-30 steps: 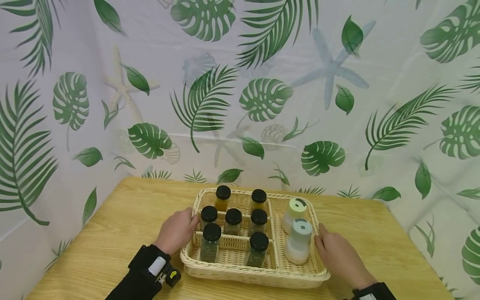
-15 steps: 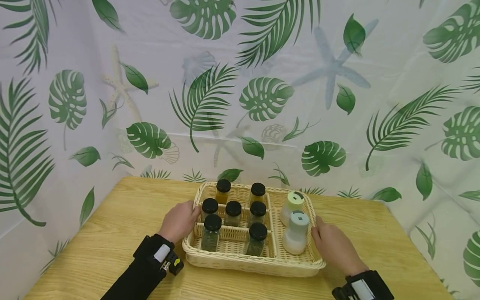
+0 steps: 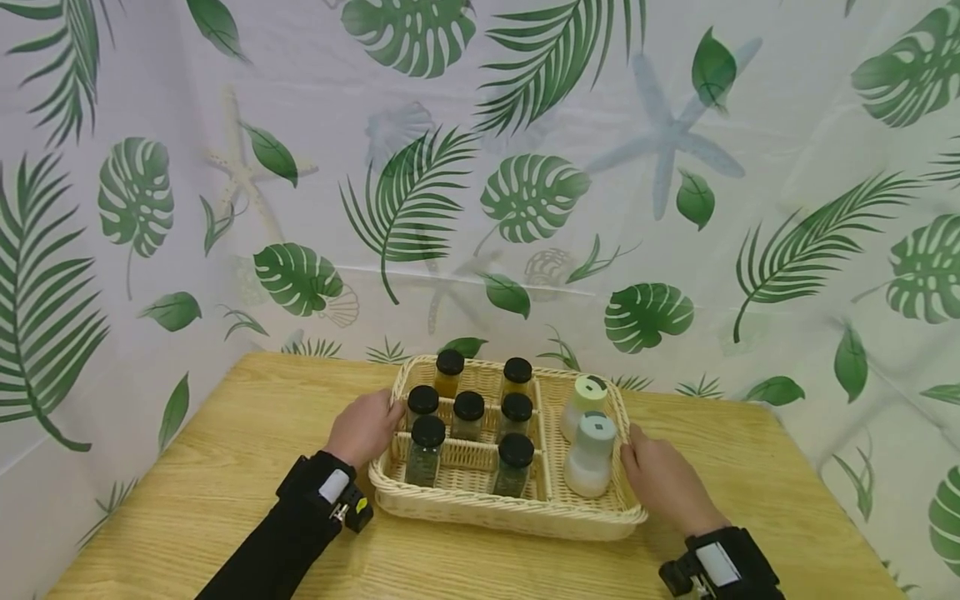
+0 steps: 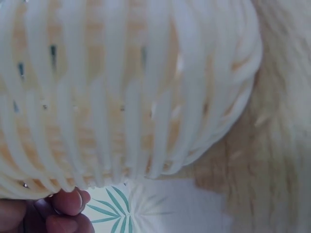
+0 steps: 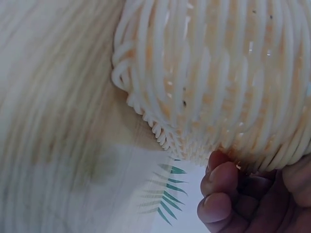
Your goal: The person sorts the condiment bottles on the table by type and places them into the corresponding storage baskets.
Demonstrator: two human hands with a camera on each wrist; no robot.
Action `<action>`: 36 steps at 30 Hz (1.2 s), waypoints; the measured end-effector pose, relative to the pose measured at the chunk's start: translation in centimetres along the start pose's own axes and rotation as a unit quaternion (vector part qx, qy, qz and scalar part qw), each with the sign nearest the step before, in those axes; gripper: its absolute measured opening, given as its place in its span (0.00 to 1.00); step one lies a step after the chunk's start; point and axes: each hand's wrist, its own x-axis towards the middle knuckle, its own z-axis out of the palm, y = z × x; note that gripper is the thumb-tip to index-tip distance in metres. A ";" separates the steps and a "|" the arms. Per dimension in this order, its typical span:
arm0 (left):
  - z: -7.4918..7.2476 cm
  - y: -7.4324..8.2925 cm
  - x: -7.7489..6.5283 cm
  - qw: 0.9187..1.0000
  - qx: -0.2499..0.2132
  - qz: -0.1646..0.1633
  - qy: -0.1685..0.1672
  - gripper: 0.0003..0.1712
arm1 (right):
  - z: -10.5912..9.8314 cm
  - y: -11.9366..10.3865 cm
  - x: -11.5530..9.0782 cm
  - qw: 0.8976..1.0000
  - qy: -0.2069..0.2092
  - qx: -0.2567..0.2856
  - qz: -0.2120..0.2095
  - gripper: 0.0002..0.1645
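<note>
A cream woven basket [image 3: 510,510] with dividers is held between both hands, close over the wooden table. My left hand [image 3: 365,429] grips its left end, fingers curled under the rim in the left wrist view. At the opposite end, my right hand [image 3: 666,485] does the same; its curled fingers [image 5: 221,179] show below the weave in the right wrist view. Several black-lidded glass jars [image 3: 426,462] stand upright in the divided left part. The long right compartment holds a bottle with a pale blue cap [image 3: 591,462] and one with a yellow-green cap [image 3: 585,400].
The wooden table [image 3: 225,467] extends around the basket on both sides and in front. Behind its back edge hangs a white curtain [image 3: 465,317] printed with green leaves, close beyond the basket's far rim. The curtain also runs along the left side.
The basket has moved away from me toward the back of the table, with both hands gripping its ends throughout. The jars and bottles keep their places in it.
</note>
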 end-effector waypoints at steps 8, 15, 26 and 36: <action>0.2 -0.1 0.8 1.000 -0.006 -0.005 0.007 0.22 | 0.0 0.4 0.7 1.000 0.010 0.003 -0.013 0.27; 0.2 0.1 1.2 1.000 0.000 -0.010 0.006 0.22 | 0.0 0.6 1.2 0.999 0.022 0.010 -0.020 0.25; 0.0 0.5 1.3 1.000 0.003 -0.022 0.007 0.20 | 0.0 0.9 1.6 0.999 0.023 0.009 -0.024 0.25; -0.1 0.3 1.2 1.000 0.014 -0.025 -0.004 0.21 | 0.2 0.8 1.5 1.000 0.013 0.024 -0.005 0.28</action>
